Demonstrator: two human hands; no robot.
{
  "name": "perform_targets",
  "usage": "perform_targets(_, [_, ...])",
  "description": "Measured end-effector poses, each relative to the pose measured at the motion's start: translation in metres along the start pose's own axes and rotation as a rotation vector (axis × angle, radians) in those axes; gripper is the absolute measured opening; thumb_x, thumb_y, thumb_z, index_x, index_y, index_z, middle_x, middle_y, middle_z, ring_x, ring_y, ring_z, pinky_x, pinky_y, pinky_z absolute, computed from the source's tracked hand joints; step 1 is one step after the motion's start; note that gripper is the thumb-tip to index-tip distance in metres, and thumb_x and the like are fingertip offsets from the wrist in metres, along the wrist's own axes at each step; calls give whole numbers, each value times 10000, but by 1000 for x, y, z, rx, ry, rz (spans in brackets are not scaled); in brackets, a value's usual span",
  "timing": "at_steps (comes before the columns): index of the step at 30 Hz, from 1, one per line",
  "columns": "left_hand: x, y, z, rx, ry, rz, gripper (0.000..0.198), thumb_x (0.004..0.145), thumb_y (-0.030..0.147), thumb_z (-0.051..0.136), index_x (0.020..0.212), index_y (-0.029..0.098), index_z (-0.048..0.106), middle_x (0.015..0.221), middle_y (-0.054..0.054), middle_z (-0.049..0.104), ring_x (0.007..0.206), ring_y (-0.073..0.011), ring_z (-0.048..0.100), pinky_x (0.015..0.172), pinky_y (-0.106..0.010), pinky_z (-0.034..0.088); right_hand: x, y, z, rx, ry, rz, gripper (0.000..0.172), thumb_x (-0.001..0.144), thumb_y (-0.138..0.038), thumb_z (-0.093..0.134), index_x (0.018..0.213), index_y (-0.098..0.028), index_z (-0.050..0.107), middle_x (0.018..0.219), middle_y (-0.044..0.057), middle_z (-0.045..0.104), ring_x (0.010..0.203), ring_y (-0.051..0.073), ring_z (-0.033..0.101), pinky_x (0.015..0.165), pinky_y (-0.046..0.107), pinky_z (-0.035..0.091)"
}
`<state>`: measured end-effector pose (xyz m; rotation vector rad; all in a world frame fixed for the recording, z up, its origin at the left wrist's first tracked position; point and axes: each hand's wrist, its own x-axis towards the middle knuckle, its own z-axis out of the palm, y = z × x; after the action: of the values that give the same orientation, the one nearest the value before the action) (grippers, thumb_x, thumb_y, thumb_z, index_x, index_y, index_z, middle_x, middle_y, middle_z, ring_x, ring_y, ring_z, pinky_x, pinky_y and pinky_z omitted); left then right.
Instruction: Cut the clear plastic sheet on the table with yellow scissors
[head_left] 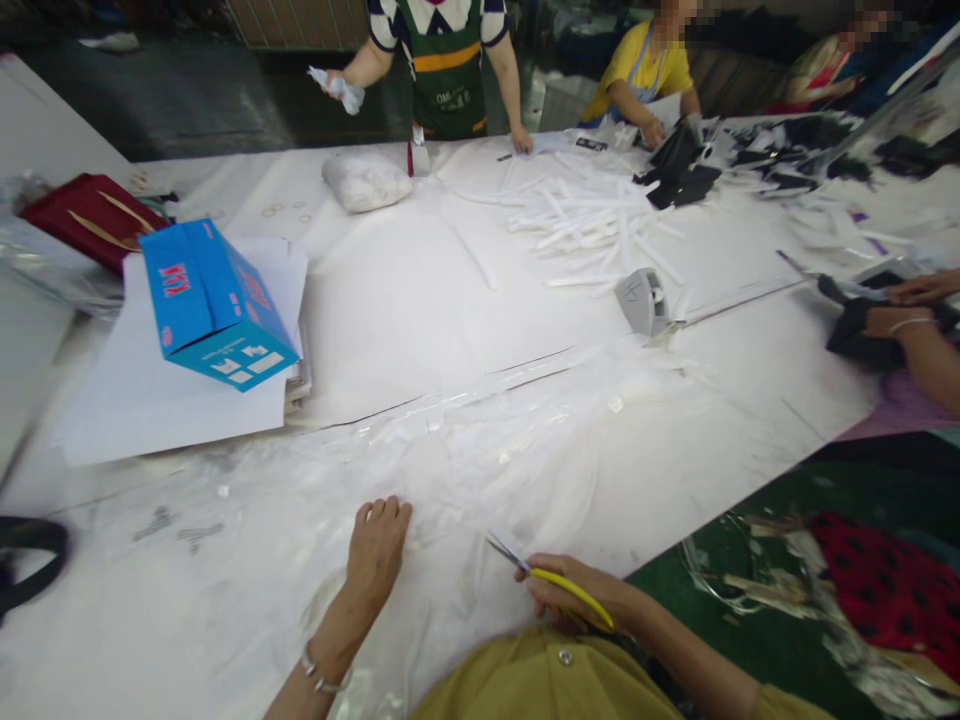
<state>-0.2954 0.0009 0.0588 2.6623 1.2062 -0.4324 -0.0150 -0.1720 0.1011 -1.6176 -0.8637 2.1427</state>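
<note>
My left hand (377, 545) lies flat on a clear plastic sheet (480, 450) spread over the white table (420, 290), fingers stretched forward and pressing the film down. My right hand (577, 592) grips yellow-handled scissors (551, 578) near the table's front edge, the blades pointing left toward the plastic. The blade tips sit a short way right of my left hand.
A blue cardboard box (214, 305) rests on white paper at the left, beside a dark red case (94, 215). A tape dispenser (643, 300), white strips (592, 225) and a white bag (366, 180) lie farther off. Other people stand at the far edge; another person's arm (919, 335) reaches in at right.
</note>
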Motion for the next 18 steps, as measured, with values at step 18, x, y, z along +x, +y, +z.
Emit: perform_targets(18, [35, 37, -1, -595, 216, -53, 135, 816, 156, 547, 896, 213, 640, 1079, -66, 689, 1062, -266, 605, 931, -436, 481, 7, 16, -5, 319, 252, -55, 567, 811, -672, 512, 1139, -209, 516, 821, -4, 594, 535, 77, 540, 461, 210, 422])
